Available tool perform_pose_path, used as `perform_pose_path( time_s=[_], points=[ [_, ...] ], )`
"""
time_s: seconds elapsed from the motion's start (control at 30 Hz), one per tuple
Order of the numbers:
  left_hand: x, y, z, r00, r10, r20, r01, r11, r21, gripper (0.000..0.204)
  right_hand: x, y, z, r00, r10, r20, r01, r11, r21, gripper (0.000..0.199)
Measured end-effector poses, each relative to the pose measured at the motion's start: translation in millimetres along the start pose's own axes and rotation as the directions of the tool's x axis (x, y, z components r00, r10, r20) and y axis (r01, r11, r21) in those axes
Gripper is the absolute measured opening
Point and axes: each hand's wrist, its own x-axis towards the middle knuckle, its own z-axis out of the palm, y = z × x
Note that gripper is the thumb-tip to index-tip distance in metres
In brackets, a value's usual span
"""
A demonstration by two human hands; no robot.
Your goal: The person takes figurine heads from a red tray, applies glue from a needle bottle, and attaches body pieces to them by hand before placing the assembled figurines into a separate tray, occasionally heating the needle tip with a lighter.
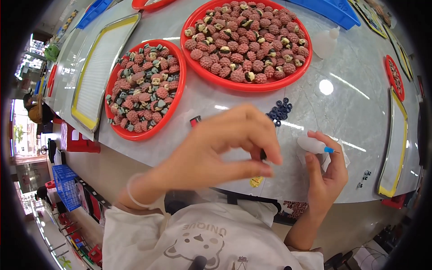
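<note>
My left hand is raised over the table's near edge, thumb and fingers curled round a small dark piece that shows only in part. To its right, my right hand grips a white squeeze bottle with a blue needle tip, which points to the right. Behind the bottle, part of a white tissue shows. Several small dark blue rings lie in a loose cluster on the table beyond my hands.
Two red trays hold many pink knobbly figures. A white bottle stands at the back right, near a blue bin. Yellow-edged frames lie at both sides. Small dark parts lie at the right. A person is far left.
</note>
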Motion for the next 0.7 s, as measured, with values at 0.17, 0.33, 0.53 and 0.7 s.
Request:
perform_pose_path(
  time_s=[0.17, 0.33, 0.53, 0.7],
  points=[
    [-22, -30, 48, 0.936, -0.261, -0.236, 0.052, 0.766, -0.640, 0.024, -13, 4, -11, 0.987, 0.159, 0.004, -0.157, 0.970, 0.187, 0.040],
    [-24, -44, 54, 0.939, -0.197, -0.281, -0.031, 0.766, -0.642, 0.025, -20, -4, -36, 0.988, 0.131, 0.081, -0.152, 0.918, 0.366, 0.053],
    [-24, -46, 53, 0.932, -0.217, -0.290, -0.028, 0.754, -0.656, 0.033, -7, -14, -26, 0.996, -0.051, -0.077, 0.073, 0.947, 0.314, 0.052],
    [-21, -46, 53, 0.926, -0.183, -0.331, -0.040, 0.823, -0.566, 0.042, -6, -25, -28, 0.995, -0.095, 0.013, 0.075, 0.855, 0.512, 0.043]
  ],
)
